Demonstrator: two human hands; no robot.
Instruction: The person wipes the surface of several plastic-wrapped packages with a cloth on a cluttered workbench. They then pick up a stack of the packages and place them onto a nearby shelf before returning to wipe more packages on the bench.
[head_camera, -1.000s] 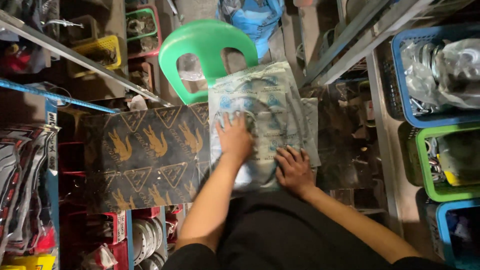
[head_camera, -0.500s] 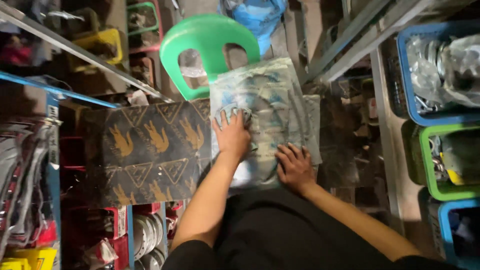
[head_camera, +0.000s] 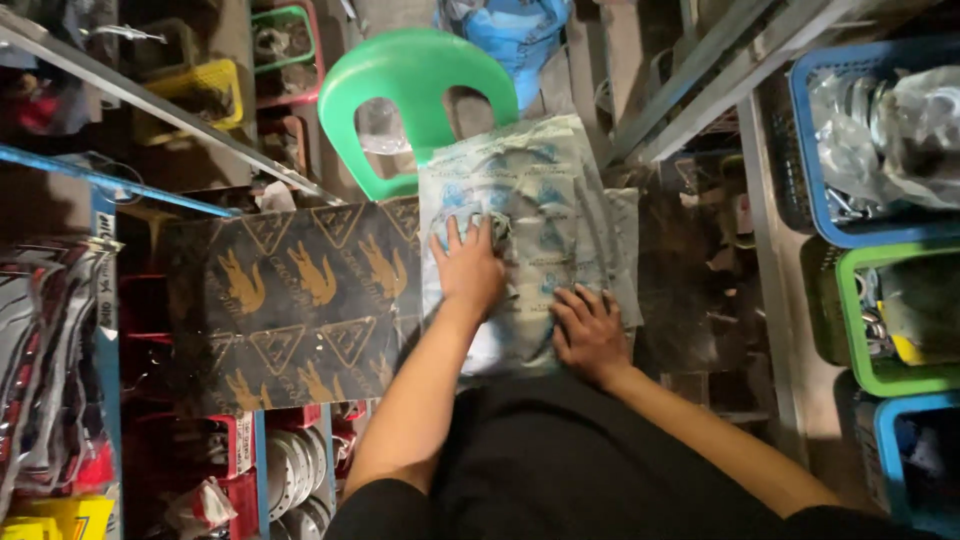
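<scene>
A clear plastic bag (head_camera: 530, 190) with pale blue print and dark round parts inside lies flat in front of me in the head view. My left hand (head_camera: 468, 268) presses on its middle with fingers spread. Palm down, my right hand (head_camera: 588, 334) rests on the bag's near right part, fingers apart. Neither hand grips anything. The bag's near edge is hidden by my arms and dark shirt.
A dark board with gold printed shapes (head_camera: 290, 300) lies left of the bag. A green plastic chair (head_camera: 415, 85) stands beyond it. Blue (head_camera: 810, 160) and green (head_camera: 850, 320) crates with bagged parts line the right. Metal shelf rails (head_camera: 150, 100) and red bins (head_camera: 230, 450) are at left.
My left hand has slid slightly over the bag; the view has shifted a little. Both hands stay flat on the bag.
</scene>
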